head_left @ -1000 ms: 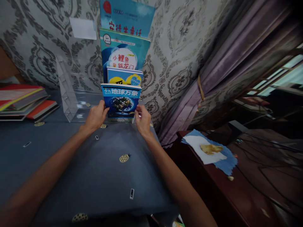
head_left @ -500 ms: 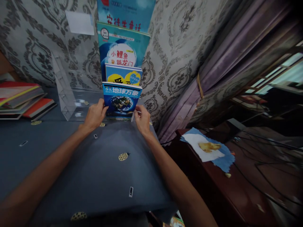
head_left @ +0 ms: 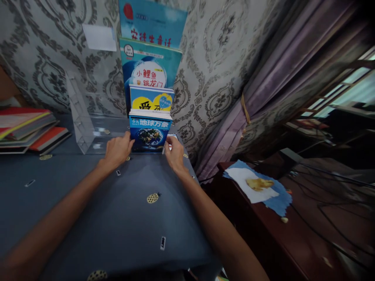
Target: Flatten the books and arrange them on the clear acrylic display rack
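A blue book with a globe on its cover [head_left: 150, 136] stands in the front of a clear acrylic book stand [head_left: 80, 117]. My left hand [head_left: 119, 149] grips the left edge of this book, fingers curled behind it and thumb at the front. On the other side my right hand [head_left: 175, 153] pinches the right edge, close to the stand's clear side; its fingertips are partly hidden. Behind rise a blue-and-yellow book [head_left: 143, 102], a teal book with a white circle [head_left: 172, 64] and a taller blue book [head_left: 158, 23], stepped upward.
Stacked books [head_left: 26, 125] lie at the left on the dark patterned tablecloth [head_left: 117, 218]. A patterned wall [head_left: 211, 86] is behind the stand, with a purple curtain [head_left: 263, 86] at the right. A reddish-brown cabinet [head_left: 272, 230] bears a blue cloth [head_left: 281, 201] and cables.
Both hands have lowered the globe book slightly, and more of its top page edges shows. The view has shifted a little upward.
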### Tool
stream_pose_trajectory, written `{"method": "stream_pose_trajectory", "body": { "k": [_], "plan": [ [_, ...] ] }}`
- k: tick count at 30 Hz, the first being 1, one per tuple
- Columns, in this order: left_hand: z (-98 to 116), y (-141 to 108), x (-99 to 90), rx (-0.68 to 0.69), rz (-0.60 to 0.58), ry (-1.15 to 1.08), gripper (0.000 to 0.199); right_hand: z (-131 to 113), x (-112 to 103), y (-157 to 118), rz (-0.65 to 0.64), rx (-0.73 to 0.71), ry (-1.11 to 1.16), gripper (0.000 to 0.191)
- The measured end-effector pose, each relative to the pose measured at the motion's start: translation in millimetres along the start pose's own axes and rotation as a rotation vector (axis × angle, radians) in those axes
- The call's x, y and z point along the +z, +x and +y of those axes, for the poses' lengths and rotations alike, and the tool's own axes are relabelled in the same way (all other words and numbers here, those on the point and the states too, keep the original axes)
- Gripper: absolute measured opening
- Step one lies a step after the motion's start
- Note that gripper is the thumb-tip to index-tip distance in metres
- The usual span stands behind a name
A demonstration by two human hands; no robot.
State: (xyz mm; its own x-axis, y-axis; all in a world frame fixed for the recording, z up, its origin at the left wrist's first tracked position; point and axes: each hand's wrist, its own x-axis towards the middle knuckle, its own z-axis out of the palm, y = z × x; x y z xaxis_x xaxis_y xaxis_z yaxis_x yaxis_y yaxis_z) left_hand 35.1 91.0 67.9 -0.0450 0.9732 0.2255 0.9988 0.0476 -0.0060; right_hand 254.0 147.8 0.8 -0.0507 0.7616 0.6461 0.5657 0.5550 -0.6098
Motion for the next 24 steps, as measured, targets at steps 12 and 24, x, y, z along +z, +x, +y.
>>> {"method": "stream_pose_trajectory", "body": {
  "k": [12, 24],
  "plan": [
    [8.2, 1.3, -4.7, 0.011, -0.026, 0.028, 0.042, -2.1, 6.1, 8.8, 0.034, -0.001, 0.037, 0.029],
    [11.6, 5.4, -0.4, -0.049, -0.07, -0.054, 0.042, -2.6, 10.8, 14.1, 0.072, 0.002, 0.009, 0.025]
  ]
}}
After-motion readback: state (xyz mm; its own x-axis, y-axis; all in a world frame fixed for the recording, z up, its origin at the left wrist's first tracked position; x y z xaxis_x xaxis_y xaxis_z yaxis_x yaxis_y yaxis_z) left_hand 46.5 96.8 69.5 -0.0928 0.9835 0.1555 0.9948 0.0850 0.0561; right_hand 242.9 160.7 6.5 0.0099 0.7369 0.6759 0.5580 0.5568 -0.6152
